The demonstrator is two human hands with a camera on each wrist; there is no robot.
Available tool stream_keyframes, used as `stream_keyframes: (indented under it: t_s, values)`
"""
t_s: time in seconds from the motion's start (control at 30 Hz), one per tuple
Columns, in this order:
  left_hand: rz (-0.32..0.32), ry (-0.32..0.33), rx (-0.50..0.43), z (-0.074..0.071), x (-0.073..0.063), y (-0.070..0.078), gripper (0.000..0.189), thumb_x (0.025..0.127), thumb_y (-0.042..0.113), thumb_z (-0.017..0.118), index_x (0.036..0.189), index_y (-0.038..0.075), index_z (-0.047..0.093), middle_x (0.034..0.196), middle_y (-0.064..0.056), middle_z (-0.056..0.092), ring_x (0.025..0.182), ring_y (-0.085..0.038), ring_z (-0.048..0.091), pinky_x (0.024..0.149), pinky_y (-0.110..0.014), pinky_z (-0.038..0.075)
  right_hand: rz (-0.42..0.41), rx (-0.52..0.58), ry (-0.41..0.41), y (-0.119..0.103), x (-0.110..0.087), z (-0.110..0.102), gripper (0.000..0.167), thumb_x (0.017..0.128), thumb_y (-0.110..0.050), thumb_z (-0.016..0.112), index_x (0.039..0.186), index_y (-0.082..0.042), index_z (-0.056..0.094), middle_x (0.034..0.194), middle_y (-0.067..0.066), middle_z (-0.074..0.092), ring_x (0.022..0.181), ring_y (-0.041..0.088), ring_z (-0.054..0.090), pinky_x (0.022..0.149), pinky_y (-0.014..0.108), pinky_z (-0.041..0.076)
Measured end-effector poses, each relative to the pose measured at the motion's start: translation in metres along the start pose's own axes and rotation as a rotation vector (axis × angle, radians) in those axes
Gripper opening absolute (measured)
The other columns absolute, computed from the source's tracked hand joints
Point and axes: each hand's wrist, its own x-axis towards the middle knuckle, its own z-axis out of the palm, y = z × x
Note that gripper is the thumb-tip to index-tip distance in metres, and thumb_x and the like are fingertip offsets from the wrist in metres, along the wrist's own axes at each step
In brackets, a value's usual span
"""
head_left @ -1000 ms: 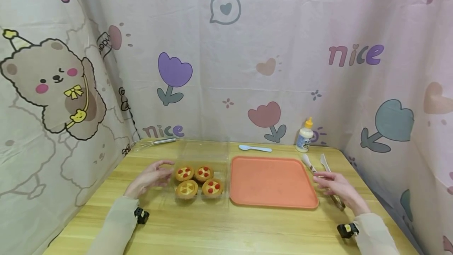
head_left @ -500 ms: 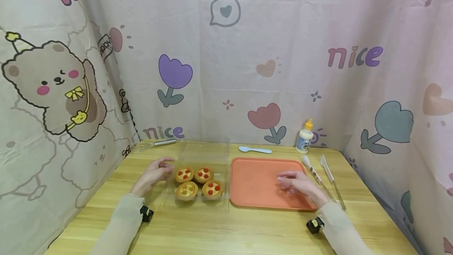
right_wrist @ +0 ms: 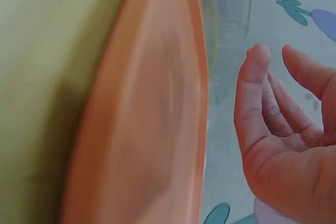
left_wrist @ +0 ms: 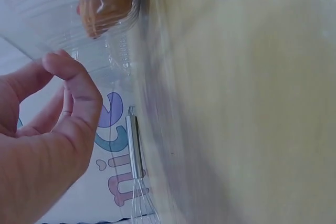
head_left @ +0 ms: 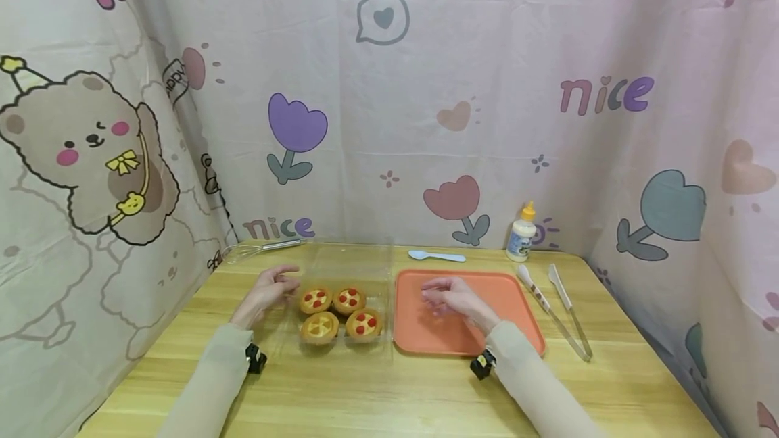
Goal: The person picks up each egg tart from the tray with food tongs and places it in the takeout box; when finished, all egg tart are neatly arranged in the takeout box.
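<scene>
Several egg tarts (head_left: 319, 328) sit in a clear plastic container (head_left: 374, 303) with its lid up; most have red pieces on top, one has pale yellow pieces. My left hand (head_left: 268, 293) is at the container's left side, fingers bent and holding nothing that I can see. In the left wrist view its fingertips (left_wrist: 55, 62) are close to the container's wall; whether they touch it is unclear. My right hand (head_left: 456, 299) hovers over the orange tray (head_left: 505, 316), right of the container. Its thumb and fingers are apart, with nothing between them.
Tongs (head_left: 562, 320) lie right of the tray. Behind it are a light blue spoon (head_left: 437, 256) and a white bottle with a yellow cap (head_left: 521, 235). A whisk (head_left: 274, 246) lies at the back left. A printed curtain (head_left: 377, 120) surrounds the table.
My right hand has moved left from above the tongs, across the tray, towards the container. My left hand has shifted only slightly beside the container.
</scene>
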Motion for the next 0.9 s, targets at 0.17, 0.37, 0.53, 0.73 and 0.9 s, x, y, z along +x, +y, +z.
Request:
stream_keyframes:
  t_s: [0.17,0.37,0.53,0.73,0.9]
  values:
    - [0.006,-0.029,0.007,-0.001,0.001,0.001,0.053,0.098,0.006,0.055,0.146,-0.005,0.034,0.109,-0.021,0.062,0.079,-0.017,0.061,0.07,-0.032,0.057,-0.023,0.004,-0.012,-0.005,0.015,0.019,0.042,0.095,-0.008,0.061,0.133,0.009,0.054,0.12,0.03,0.063,0.097,0.035,0.068,0.084,0.043,0.059]
    - [0.013,-0.012,0.039,0.0,0.0,0.008,0.053,0.099,0.008,0.054,0.147,-0.004,0.035,0.121,-0.028,0.056,0.087,-0.023,0.062,0.077,-0.038,0.058,-0.062,-0.028,0.002,-0.013,0.031,0.033,0.042,0.095,-0.006,0.062,0.134,0.007,0.054,0.129,0.026,0.06,0.102,0.034,0.067,0.087,0.042,0.058]
    - [0.01,-0.029,0.049,0.0,0.008,0.007,0.053,0.102,0.008,0.049,0.149,-0.005,0.03,0.138,-0.034,0.044,0.106,-0.035,0.06,0.081,-0.038,0.058,-0.092,-0.057,0.019,-0.018,0.05,0.04,0.039,0.095,-0.007,0.061,0.133,0.001,0.057,0.13,0.019,0.062,0.113,0.032,0.064,0.095,0.045,0.055]
    - [0.024,-0.086,0.029,0.0,0.018,0.003,0.057,0.101,0.006,0.048,0.151,-0.005,0.023,0.15,-0.033,0.033,0.123,-0.044,0.051,0.087,-0.036,0.056,-0.126,-0.049,0.036,-0.017,0.066,0.046,0.04,0.097,-0.005,0.058,0.137,0.0,0.054,0.138,0.026,0.053,0.117,0.035,0.061,0.098,0.049,0.052]
    - [0.049,-0.117,0.004,0.001,0.023,0.004,0.058,0.101,0.005,0.047,0.151,-0.008,0.02,0.154,-0.032,0.026,0.131,-0.046,0.043,0.087,-0.035,0.056,-0.129,-0.069,0.045,-0.019,0.071,0.048,0.042,0.098,-0.006,0.057,0.14,0.0,0.05,0.142,0.028,0.048,0.117,0.036,0.06,0.093,0.05,0.055]
